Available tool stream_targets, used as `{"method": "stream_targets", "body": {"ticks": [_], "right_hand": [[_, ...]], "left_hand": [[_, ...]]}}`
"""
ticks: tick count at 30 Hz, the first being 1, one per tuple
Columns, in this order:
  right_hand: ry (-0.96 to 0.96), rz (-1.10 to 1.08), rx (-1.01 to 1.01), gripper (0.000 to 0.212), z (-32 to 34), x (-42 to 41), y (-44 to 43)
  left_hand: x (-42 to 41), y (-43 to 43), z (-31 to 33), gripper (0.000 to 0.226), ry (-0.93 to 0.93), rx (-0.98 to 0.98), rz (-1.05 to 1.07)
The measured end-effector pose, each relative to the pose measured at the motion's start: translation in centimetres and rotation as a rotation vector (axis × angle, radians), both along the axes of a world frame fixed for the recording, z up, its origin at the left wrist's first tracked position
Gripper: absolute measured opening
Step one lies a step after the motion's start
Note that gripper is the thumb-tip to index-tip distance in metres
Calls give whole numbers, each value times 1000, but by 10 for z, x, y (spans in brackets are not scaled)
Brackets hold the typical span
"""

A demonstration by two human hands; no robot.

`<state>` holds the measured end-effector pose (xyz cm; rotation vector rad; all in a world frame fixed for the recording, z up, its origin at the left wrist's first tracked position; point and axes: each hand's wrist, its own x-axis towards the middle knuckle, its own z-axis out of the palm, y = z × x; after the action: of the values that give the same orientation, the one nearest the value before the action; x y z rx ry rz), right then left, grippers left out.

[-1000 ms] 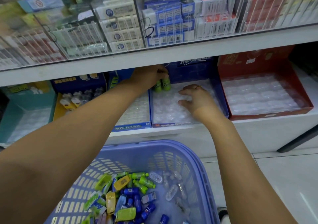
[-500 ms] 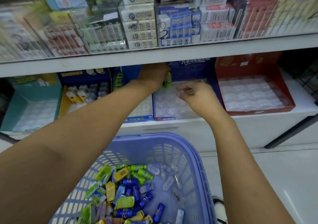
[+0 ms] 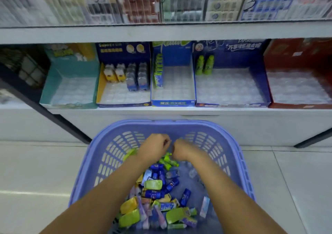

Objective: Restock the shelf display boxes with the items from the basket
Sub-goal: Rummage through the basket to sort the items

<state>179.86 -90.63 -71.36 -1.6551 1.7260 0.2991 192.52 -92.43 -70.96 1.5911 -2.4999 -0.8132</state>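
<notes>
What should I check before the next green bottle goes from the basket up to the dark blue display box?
1. Stock: ok. Loose green bottles lie at the far end of the basket, beneath the hands.
2. Left hand grip: cannot tell. Fingers are curled, but the picture is blurred.
3. Right hand grip: cannot tell, for the same reason.
4. Free slots in the dark blue display box: ok. Most of its clear tray is bare.
5. Two standing bottles in that box: ok, upright at its back left corner.
</notes>
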Motion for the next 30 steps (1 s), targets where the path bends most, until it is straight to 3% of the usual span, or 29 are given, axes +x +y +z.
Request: {"method": "stream_targets", "body": {"ticks": [4,9,17,21,24,27,30], "right_hand": [[10,-91,-40,32,-64,13,6],[20,-121,0,38,-108,20,12],[-4,-35,37,10,-105,10,5],[-91,-30,169,19,-72,-3,-4],[-56,83,246,12,-57,-11,-1],[-23,154,342,35,-61,-15,10],[0,175,347,17,-76,-9,25]], "left_hand": [[11,-3,-55,32,-164,128,-55],[24,-4,-102,44,-366,89,-216],[23,-5,-127,34,-546,8,-320],[18,-5,-127,37,-558,-1,-350],[19,-1,-126,39,-533,-8,-360],[21,-2,-117,37,-487,23,-295],[29,-2,-97,35,-295,165,-109]]}}
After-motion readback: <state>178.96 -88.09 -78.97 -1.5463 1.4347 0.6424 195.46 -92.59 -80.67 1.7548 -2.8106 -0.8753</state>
